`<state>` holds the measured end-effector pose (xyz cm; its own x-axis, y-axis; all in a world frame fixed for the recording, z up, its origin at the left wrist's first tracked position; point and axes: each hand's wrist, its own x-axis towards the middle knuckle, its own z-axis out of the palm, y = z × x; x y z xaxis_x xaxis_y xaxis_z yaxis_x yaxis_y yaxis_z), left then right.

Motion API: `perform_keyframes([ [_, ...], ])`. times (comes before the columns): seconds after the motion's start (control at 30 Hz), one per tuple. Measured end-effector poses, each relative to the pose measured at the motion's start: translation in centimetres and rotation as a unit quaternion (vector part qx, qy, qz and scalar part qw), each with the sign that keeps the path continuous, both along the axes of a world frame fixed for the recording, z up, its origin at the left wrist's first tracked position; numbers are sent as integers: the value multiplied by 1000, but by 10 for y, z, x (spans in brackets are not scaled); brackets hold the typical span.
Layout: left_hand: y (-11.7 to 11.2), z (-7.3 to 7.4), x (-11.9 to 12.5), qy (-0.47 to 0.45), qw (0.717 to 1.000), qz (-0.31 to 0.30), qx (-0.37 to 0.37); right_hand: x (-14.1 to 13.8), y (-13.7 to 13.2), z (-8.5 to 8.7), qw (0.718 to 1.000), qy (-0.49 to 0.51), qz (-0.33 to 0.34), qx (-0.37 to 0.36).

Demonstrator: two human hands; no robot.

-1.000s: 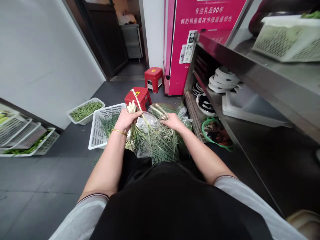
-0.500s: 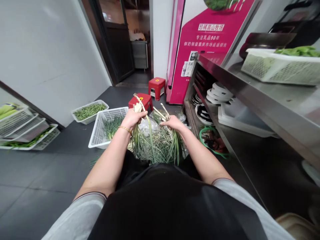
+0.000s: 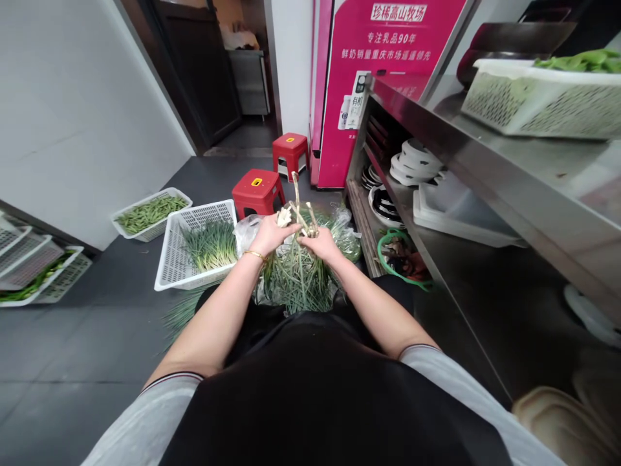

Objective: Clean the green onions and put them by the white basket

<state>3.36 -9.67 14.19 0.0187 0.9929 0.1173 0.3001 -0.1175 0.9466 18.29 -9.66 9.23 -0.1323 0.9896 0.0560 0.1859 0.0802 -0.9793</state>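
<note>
Beyond likely scallions (image 3: 301,275) — pink cabinet (image 3: 378,46), "90年" (image 3: 406,39)

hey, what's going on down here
Someone is handling scallion-like greens with both bare hands. The left hand grips a bunch near its white ends, and the right hand holds pale-ended stalks close beside it. To the left, a white basket holds similar greens laid together.

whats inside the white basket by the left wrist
A bunch of green onions lies in the basket, pale ends toward the near rim. Whatever is underneath them is covered and can't be seen.
</note>
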Motion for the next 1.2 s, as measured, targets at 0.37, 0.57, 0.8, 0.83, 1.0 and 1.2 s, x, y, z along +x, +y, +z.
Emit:
perform_keyframes([
  [0.37,-4,-50,-42,15,988,-94,-119,45,16,40,931,341,53,-118],
  [0.57,11,-79,-65,22,986,-45,-162,97,25,76,956,290,-31,4],
  [0.8,20,-91,-77,-13,981,70,-181,99,58,27,972,212,-88,-56],
  [0.83,21,-89,-75,-14,982,79,-172,89,61,13,976,166,-97,-107],
  [1.0,19,-83,-63,21,989,58,-131,41,56,-22,965,230,-85,-98],
  [1.2,7,-77,-42,-3,985,-35,-172,11,36,-3,990,138,-5,-18],
])
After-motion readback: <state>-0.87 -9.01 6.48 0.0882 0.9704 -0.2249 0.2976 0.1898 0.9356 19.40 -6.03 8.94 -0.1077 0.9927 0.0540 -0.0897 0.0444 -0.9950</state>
